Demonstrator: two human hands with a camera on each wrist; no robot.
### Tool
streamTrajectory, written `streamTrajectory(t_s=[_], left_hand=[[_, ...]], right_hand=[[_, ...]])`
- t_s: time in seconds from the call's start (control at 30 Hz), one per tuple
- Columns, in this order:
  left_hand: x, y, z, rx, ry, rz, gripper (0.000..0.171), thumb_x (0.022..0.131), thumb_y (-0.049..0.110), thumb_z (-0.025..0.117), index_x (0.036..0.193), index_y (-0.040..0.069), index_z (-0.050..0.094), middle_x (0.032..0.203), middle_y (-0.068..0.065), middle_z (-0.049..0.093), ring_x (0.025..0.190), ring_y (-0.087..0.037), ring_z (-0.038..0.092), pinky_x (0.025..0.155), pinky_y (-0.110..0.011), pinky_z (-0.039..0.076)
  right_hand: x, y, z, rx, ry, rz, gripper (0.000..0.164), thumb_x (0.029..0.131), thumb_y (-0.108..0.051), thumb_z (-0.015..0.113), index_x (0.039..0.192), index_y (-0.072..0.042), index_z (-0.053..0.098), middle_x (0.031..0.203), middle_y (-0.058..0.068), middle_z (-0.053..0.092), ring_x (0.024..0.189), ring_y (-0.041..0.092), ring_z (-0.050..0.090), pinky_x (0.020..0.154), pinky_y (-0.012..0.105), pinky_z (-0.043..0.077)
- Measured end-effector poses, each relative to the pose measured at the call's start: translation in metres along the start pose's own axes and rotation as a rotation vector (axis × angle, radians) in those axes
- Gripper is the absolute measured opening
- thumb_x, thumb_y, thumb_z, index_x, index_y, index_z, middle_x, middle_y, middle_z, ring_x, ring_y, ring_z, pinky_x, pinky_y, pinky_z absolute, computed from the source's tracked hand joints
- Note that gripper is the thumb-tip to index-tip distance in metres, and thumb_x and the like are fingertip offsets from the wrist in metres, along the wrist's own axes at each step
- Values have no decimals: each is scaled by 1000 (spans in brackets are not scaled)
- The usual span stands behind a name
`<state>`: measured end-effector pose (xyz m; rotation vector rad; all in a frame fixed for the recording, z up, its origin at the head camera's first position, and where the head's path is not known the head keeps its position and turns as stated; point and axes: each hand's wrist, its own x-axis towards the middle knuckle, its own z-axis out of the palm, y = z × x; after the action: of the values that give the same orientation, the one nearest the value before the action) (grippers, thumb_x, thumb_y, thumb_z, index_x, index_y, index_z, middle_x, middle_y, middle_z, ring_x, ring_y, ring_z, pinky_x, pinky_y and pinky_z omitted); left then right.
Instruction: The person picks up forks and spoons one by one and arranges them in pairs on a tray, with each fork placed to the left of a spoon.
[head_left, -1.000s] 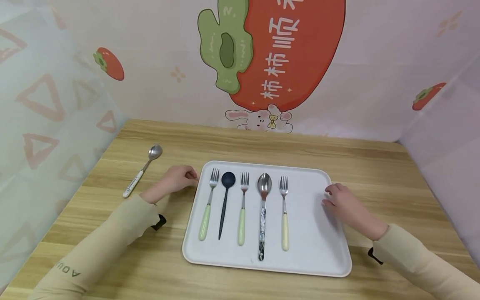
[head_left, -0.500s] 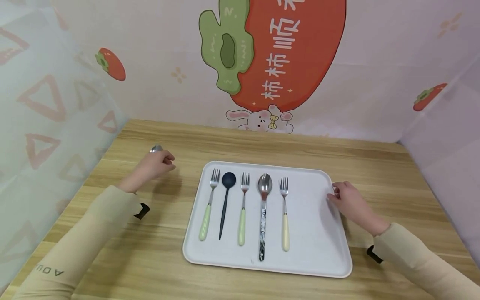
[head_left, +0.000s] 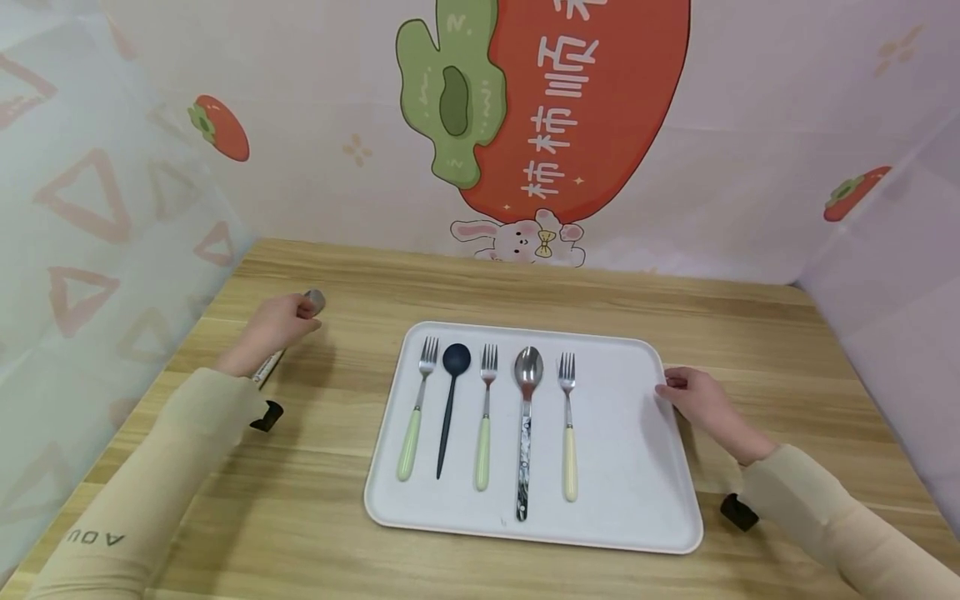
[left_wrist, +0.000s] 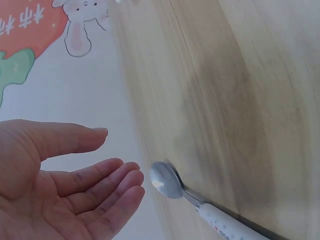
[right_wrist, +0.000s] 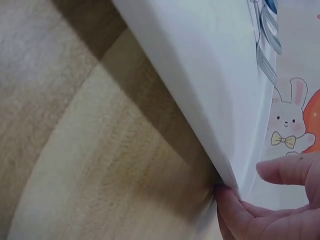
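My left hand [head_left: 272, 327] is over a spoon [head_left: 317, 300] on the left of the table and hides part of it. In the left wrist view the thumb and fingers are apart with nothing between them, and the spoon's steel bowl and white patterned handle [left_wrist: 227, 222] lie just beyond the fingertips. My right hand [head_left: 705, 404] holds the right rim of a white tray [head_left: 622, 500], fingers tucked under the edge and thumb above. On the tray lie two green-handled forks [head_left: 408, 446] [head_left: 482, 454], a black spoon [head_left: 455, 360], a large steel spoon [head_left: 528, 371] and a cream-handled fork [head_left: 571, 462].
The wooden table [head_left: 360, 275] runs back to a wall sheet [head_left: 322, 192] printed with persimmons and a rabbit. Patterned side sheets stand at left and right. Bare tray surface shows right of the cream-handled fork.
My left hand has gone from the tray's left edge leftward to over the spoon. The right hand has shifted slightly outward on the tray's right rim. Tray and cutlery stay put.
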<state>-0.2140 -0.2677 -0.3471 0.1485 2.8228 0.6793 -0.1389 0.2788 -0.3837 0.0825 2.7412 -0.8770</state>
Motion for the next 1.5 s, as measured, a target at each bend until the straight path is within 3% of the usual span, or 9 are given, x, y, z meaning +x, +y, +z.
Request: streamTrajectory(t_s=[0.27, 0.5, 0.83, 1.13, 1.5], left_hand=[[2, -16, -1, -18, 1, -50, 46, 88, 15, 50, 117, -20, 42, 113, -35, 49, 97, -44, 52, 81, -51, 46], [2, -30, -1, -32, -34, -128, 48, 89, 15, 48, 121, -20, 38, 117, -37, 44, 104, -48, 45, 86, -53, 43], [-2, -47, 2, -29, -41, -152, 40, 86, 14, 51, 108, -19, 50, 108, -34, 51, 91, -41, 52, 72, -44, 49], [-2, -52, 5, -14, -32, -135, 29, 81, 9, 53, 96, -16, 56, 87, -25, 58, 75, -29, 54, 64, -36, 47], [-4, -45, 8, -66, -88, -151, 34, 82, 12, 56, 99, -17, 55, 92, -24, 57, 77, -27, 53, 62, -31, 47]], right_hand=[[4, 3, 2, -10, 0, 34, 40, 87, -10, 51, 113, 20, 47, 103, 30, 55, 91, 35, 53, 75, 40, 48], [5, 5, 2, 24, -17, 55, 41, 87, -8, 50, 117, 19, 44, 102, 28, 53, 87, 31, 50, 70, 33, 46], [8, 5, 3, 32, -31, 88, 39, 87, -7, 50, 117, 17, 43, 101, 26, 52, 85, 29, 51, 67, 30, 47], [7, 5, 4, 37, -22, 74, 39, 87, -7, 49, 117, 18, 43, 98, 25, 51, 82, 28, 50, 64, 29, 46], [6, 6, 4, 49, -5, 54, 38, 86, -6, 49, 115, 18, 44, 94, 23, 52, 78, 25, 52, 59, 27, 45]])
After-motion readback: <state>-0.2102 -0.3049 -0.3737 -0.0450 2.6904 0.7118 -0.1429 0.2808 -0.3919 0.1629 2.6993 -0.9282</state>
